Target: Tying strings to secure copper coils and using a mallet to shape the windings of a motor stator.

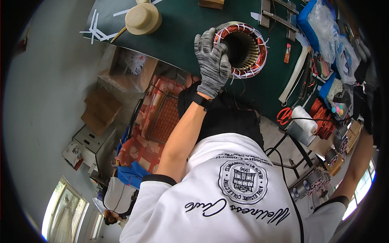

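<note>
A motor stator (261,56), ring-shaped with red-brown copper windings laced with white cord, stands on the dark green table, its bore facing up. My left hand (212,60), in a grey knitted glove, grips its left rim, fingers along the outside and far edge. My right arm reaches out to the far right, where my right hand (368,77) is dim at the picture's rim. It is nearest a clear plastic bag (346,56) and the blue bins; its fingers do not show clearly, nor does anything it may hold.
Red-handled scissors (284,116), a white thread cone (304,120) and copper wire coils (323,121) crowd the right side. A metal fixture (279,18) lies at the back. Far left are a cream stepped cylinder (142,20) and paper strips (95,30). A red patterned chair (162,117) stands below.
</note>
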The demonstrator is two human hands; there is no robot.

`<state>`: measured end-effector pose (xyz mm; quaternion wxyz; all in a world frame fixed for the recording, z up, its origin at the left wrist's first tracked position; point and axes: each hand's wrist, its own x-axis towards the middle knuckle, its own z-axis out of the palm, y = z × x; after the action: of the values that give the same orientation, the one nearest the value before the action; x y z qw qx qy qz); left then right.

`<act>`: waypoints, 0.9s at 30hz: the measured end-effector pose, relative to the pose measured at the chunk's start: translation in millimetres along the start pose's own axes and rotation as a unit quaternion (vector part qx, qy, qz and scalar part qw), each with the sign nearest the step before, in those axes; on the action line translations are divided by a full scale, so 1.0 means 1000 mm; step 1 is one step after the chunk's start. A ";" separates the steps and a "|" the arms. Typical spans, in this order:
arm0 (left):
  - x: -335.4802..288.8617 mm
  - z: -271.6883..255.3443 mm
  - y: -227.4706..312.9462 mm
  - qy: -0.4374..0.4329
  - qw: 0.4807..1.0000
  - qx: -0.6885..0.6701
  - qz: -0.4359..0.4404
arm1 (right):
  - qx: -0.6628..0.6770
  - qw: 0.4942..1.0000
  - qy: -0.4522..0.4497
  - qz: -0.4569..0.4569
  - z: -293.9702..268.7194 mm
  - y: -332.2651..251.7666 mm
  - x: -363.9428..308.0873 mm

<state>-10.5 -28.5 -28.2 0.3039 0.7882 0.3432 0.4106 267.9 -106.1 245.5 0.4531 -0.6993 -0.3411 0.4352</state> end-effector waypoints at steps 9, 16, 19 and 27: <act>0.016 0.006 -0.013 -0.019 0.997 0.007 0.074 | -0.545 0.823 -0.161 0.009 -0.057 0.137 -0.020; 0.041 0.010 -0.023 -0.073 0.990 -0.026 0.116 | -0.632 0.709 -0.182 -0.254 0.035 0.150 -0.085; 0.040 -0.026 -0.013 -0.167 0.979 0.014 0.118 | -0.475 0.854 -0.214 -0.006 0.033 0.057 -0.032; -0.002 -0.001 0.014 -0.088 0.993 -0.044 -0.065 | -0.534 0.842 0.058 0.046 0.121 0.132 -0.097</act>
<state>-7.7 -38.3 -17.8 0.3933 0.7834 0.3469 0.3335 129.7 -197.0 126.0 0.0076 -0.8718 -0.4611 0.1650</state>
